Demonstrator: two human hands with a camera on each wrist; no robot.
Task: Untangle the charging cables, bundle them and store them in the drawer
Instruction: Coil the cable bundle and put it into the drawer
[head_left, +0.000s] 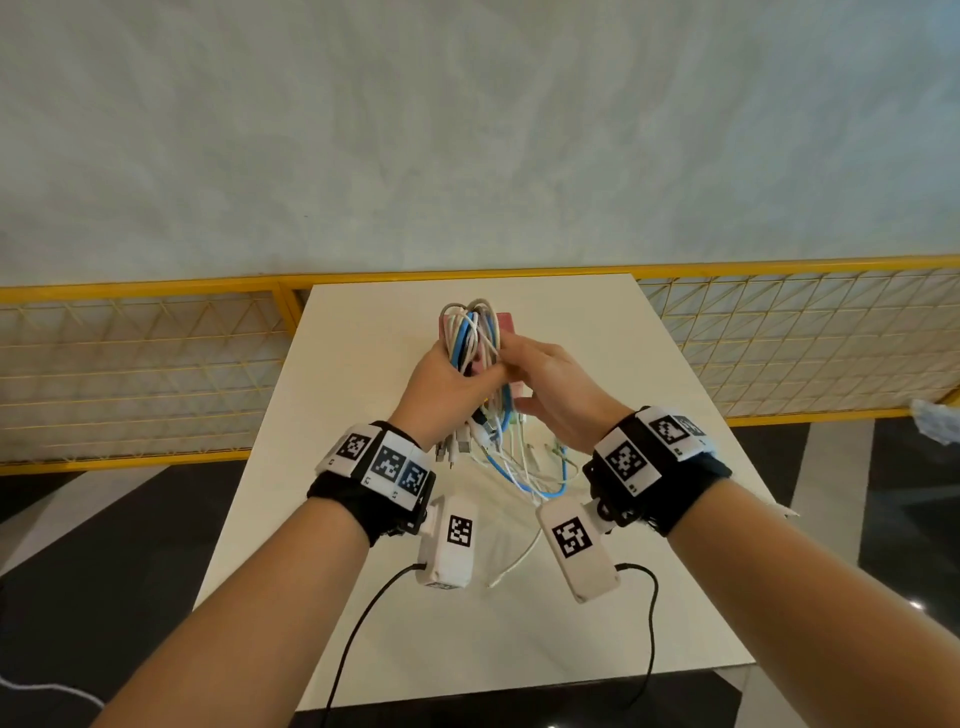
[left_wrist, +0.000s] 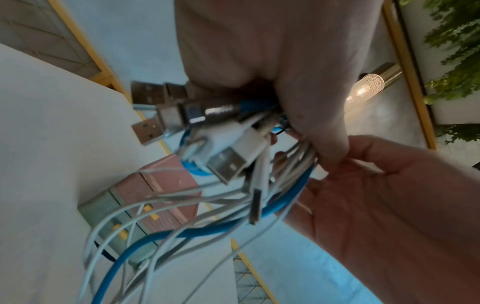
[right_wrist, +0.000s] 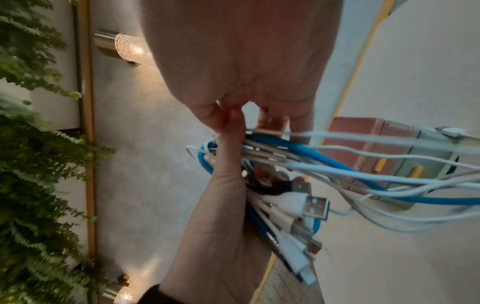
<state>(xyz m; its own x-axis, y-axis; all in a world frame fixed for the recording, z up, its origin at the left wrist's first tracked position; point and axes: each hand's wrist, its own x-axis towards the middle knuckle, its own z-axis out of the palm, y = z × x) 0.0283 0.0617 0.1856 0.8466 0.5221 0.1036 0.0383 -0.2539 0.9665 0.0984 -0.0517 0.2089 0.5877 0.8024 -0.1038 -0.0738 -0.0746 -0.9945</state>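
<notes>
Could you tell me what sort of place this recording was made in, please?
Probably a decorated indoor public space, such as a lobby or café, not a lab: a yellow mesh railing behind the small white table, glass wall lamps, and hanging greenery.

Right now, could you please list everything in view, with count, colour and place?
Bundle of charging cables: several, white, grey and one blue, held above the table, loose ends trailing down.
Small drawer box: one, pink and pale green with yellow handles, on the table behind the cables.
White rectangular table: one.
Yellow mesh railing: behind the table.
Left hand: grips the bundle.
Right hand: fingers on the bundle.
</notes>
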